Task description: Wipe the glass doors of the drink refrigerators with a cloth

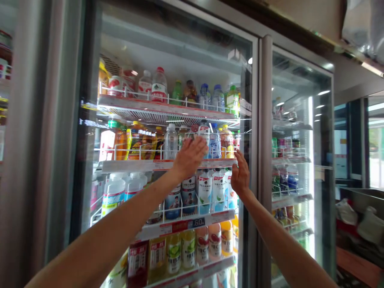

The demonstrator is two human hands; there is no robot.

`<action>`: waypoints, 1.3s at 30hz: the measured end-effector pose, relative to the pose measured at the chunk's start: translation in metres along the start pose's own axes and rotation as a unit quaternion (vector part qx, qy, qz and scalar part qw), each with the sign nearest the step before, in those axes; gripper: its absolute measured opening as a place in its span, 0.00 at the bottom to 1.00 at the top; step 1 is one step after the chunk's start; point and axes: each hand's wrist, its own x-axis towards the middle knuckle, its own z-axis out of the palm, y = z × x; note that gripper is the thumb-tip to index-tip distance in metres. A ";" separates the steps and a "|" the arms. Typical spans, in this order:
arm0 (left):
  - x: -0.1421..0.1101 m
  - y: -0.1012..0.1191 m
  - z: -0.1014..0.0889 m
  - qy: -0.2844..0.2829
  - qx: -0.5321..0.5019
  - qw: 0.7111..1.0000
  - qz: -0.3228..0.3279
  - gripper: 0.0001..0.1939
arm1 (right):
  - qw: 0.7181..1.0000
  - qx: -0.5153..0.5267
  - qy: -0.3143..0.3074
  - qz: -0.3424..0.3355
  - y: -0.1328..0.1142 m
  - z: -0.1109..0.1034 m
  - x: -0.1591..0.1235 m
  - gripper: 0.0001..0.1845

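My left hand (192,157) is raised before the second shelf of a lit drinks fridge, its fingers stretched out. Its fingertips overlap the lower part of a dark-capped bottle with a white label (204,129); whether they touch it, I cannot tell. Right of that bottle stands a blue-labelled bottle (214,140), then a yellow-capped bottle (226,138). My right hand (240,173) is up near the fridge's right frame, fingers partly bent and apart, with nothing visible in it. Pale electrolyte drink bottles (205,191) line the shelf below, between the hands.
Red-capped water (159,85) and other bottles stand on the top shelf (168,106). Juice bottles (174,252) fill a lower shelf. A wire rail edges each shelf. A second glass-door fridge (292,160) adjoins on the right, with white bags (370,224) beyond it.
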 end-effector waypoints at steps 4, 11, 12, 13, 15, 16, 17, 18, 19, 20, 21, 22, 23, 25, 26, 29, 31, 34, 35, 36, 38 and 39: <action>-0.004 0.009 0.003 0.008 -0.004 1.000 0.020 0.21 | 1.000 0.013 -0.004 -0.010 0.001 -0.001 -0.007 0.23; 0.001 0.017 0.003 -0.029 -0.045 0.997 0.060 0.21 | 0.999 0.045 -0.005 0.013 0.002 -0.003 -0.020 0.23; 0.004 0.014 0.003 -0.020 -0.039 0.999 0.014 0.21 | 0.999 0.048 -0.004 0.014 0.002 -0.003 -0.022 0.23; 0.005 0.014 0.004 -0.014 -0.034 0.999 -0.007 0.21 | 0.999 0.048 -0.002 0.015 0.002 -0.003 -0.024 0.23; 0.000 0.022 0.007 -0.016 -0.037 0.998 0.053 0.21 | 0.999 0.042 0.004 0.021 0.003 -0.003 -0.027 0.23; -0.003 0.028 0.008 -0.025 -0.047 0.992 0.116 0.20 | 0.999 0.038 0.006 0.026 0.003 -0.004 -0.028 0.23; -0.006 0.033 0.009 -0.037 -0.058 0.982 0.178 0.20 | 0.999 0.033 0.007 0.029 0.004 -0.004 -0.029 0.23; -0.005 0.036 0.010 -0.050 -0.068 0.971 0.222 0.19 | 0.999 0.029 0.008 0.033 0.006 -0.005 -0.029 0.23; -0.002 0.037 0.010 -0.059 -0.073 0.967 0.236 0.19 | 0.999 0.026 0.010 0.035 0.008 -0.007 -0.029 0.23; 0.004 0.035 0.010 -0.062 -0.072 0.971 0.218 0.19 | 0.999 0.024 0.012 0.035 0.010 -0.008 -0.028 0.23; 0.012 0.033 0.010 -0.058 -0.065 0.981 0.172 0.19 | 0.999 0.023 0.017 0.036 0.012 -0.011 -0.027 0.23; 0.020 0.030 0.011 -0.049 -0.057 0.991 0.114 0.20 | 0.999 0.021 0.022 0.035 0.015 -0.013 -0.027 0.23; 0.028 0.030 0.012 -0.038 -0.048 0.996 0.059 0.20 | 0.999 0.019 0.027 0.035 0.018 -0.017 -0.026 0.24; 0.036 0.037 0.017 -0.026 -0.046 0.998 0.031 0.21 | 0.999 0.007 0.028 0.036 0.024 -0.024 -0.027 0.24; 0.037 0.045 0.021 -0.029 -0.054 0.996 0.064 0.21 | 0.999 -0.003 0.025 0.036 0.027 -0.029 -0.028 0.24; 0.037 0.072 0.034 -0.042 -0.085 0.976 0.198 0.20 | 0.999 -0.044 0.002 0.026 0.036 -0.041 -0.033 0.23; 0.044 0.084 0.041 -0.037 -0.089 0.981 0.169 0.20 | 0.997 -0.075 -0.012 0.021 0.040 -0.048 -0.036 0.23; 0.056 0.098 0.046 -0.024 -0.083 0.994 0.071 0.21 | 0.992 -0.119 -0.026 0.029 0.045 -0.052 -0.039 0.24; 0.055 0.105 0.048 -0.026 -0.085 0.993 0.075 0.21 | 0.991 -0.129 -0.032 0.031 0.046 -0.052 -0.040 0.24; 0.051 0.112 0.049 -0.033 -0.090 0.991 0.097 0.21 | 0.989 -0.137 -0.040 0.032 0.047 -0.052 -0.042 0.24; 0.036 0.127 0.051 -0.053 -0.105 0.978 0.173 0.21 | 0.988 -0.145 -0.051 0.029 0.049 -0.050 -0.044 0.24; 0.028 0.131 0.052 -0.060 -0.113 0.969 0.211 0.20 | 0.987 -0.146 -0.055 0.027 0.050 -0.049 -0.046 0.24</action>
